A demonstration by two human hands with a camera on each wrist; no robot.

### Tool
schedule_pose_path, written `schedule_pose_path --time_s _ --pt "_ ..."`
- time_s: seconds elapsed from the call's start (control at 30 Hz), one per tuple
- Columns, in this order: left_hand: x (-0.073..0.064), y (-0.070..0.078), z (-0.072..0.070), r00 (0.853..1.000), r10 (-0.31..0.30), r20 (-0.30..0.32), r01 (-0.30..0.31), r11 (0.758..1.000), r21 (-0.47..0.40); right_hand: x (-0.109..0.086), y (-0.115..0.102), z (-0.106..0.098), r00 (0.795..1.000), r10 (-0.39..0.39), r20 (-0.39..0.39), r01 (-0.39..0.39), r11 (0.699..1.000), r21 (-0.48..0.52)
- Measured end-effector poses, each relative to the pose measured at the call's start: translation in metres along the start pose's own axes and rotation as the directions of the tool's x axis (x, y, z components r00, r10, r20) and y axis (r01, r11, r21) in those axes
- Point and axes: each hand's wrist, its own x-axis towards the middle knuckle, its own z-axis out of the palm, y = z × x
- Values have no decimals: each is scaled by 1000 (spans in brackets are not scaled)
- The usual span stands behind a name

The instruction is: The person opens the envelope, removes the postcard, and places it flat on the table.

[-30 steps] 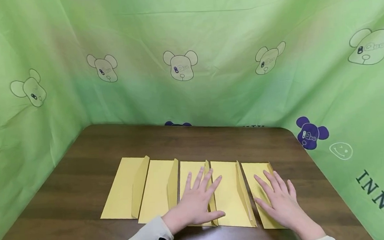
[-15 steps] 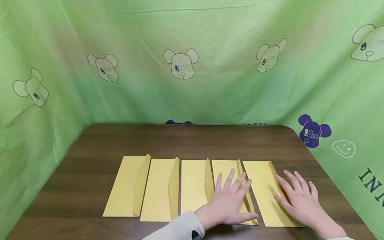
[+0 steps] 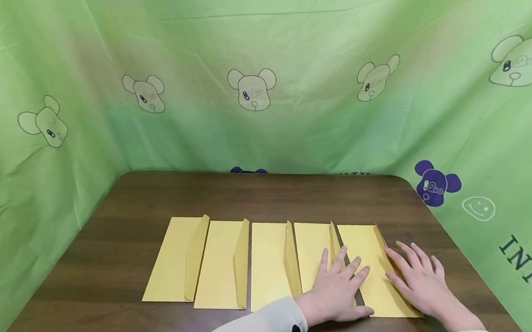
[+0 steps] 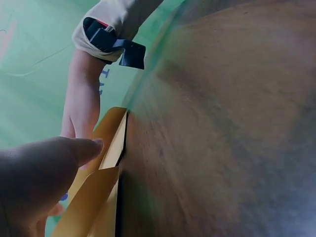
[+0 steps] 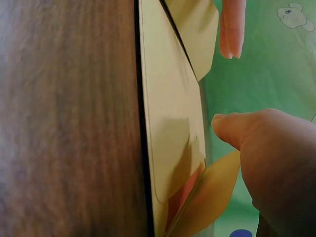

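Several yellow envelopes lie side by side in a row on the brown table, each with its flap along the right side. My left hand [image 3: 335, 294] is spread over the second envelope from the right [image 3: 314, 259], its fingertips reaching toward the rightmost envelope [image 3: 363, 266]. At the right edge of that last one is my right hand [image 3: 422, 291], fingers loosely bent and touching its raised flap [image 5: 210, 192]. In the right wrist view the thumb [image 5: 234, 128] stands above the envelope's face. My left thumb [image 4: 74, 153] overlaps a raised flap [image 4: 86, 202] in the left wrist view.
The other envelopes, such as the leftmost one [image 3: 173, 258], sit to the left with narrow gaps between them. A green printed curtain [image 3: 249, 40] encloses the brown wooden table [image 3: 249, 192] on the back and both sides.
My left hand has moved right, from the middle envelope to the second from the right. My right hand has shifted right, from the rightmost envelope's face to its flap edge.
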Motion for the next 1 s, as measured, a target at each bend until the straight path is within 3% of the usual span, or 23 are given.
schedule_pose_path --time_s 0.23,0.57,1.0 --pt "6 7 2 995 -14 101 14 1000 0 1 1 1 999 -26 -19 26 1000 0" --pt "9 8 4 996 -15 85 20 999 -48 0 3 0 998 -58 -32 58 998 -26" --pt "10 8 5 995 -32 95 39 997 -64 0 22 -6 996 -41 -75 33 994 -100"
